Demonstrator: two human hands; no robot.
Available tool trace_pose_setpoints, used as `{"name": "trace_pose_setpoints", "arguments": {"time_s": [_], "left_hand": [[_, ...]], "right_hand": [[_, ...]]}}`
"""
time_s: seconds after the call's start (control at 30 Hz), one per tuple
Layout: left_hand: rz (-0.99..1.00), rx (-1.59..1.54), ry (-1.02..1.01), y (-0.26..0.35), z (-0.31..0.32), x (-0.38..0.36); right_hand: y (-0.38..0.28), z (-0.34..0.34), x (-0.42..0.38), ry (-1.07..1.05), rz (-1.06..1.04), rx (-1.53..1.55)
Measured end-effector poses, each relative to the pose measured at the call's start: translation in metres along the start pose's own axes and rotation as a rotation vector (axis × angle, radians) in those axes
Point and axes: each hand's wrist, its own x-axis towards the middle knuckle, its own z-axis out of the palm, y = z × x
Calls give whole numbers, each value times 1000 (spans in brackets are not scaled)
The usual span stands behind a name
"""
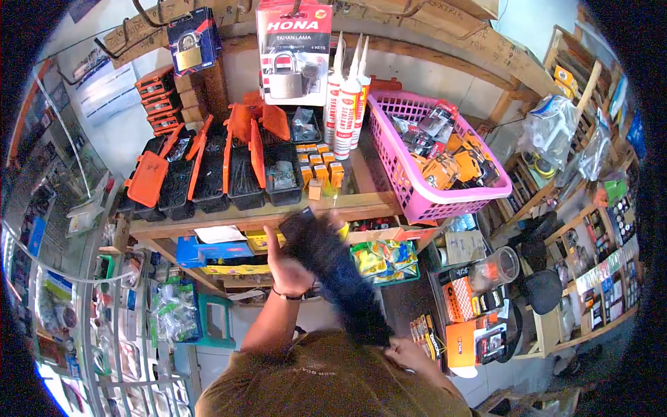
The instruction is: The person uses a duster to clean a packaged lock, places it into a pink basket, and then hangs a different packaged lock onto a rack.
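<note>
A long, dark, shaggy duster-like thing (326,257) slants across the middle of the view, blurred, its upper end by the shelf's front edge. My right hand (410,353) is closed around its lower end, near my body. Against its upper left side lies my left hand (290,272), thumb stretched up and palm turned toward the dark thing; its other fingers are mostly hidden behind it. A dark band circles my left wrist. Just beyond the upper end, small orange-and-white boxes (321,167) stand in rows on the wooden shelf (365,206).
Black bins with orange lids (149,182) line the shelf's left. Sealant tubes (345,121) and a pink basket (445,199) of packaged goods stand to the right. A packaged padlock (286,85) hangs above. Below are a green stool (214,320) and trays of goods.
</note>
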Motion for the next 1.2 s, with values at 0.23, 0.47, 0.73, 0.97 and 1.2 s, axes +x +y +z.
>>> {"name": "trace_pose_setpoints", "arguments": {"time_s": [0.23, 0.47, 0.73, 0.97, 1.2], "left_hand": [[41, 32, 64, -3, -3, 6], [-7, -85, 109, -6, 3, 9], [-13, -105, 124, -16, 1, 15], [-113, -539, 33, -16, -2, 13], [-5, -223, 150, -29, 18, 16]], "right_hand": [[7, 0, 2, 158, -30, 145], [-6, -7, -3, 116, 29, 196], [0, -2, -8, 174, -3, 155], [7, 3, -10, 185, 22, 202], [14, -6, -7, 247, 92, 342]]}}
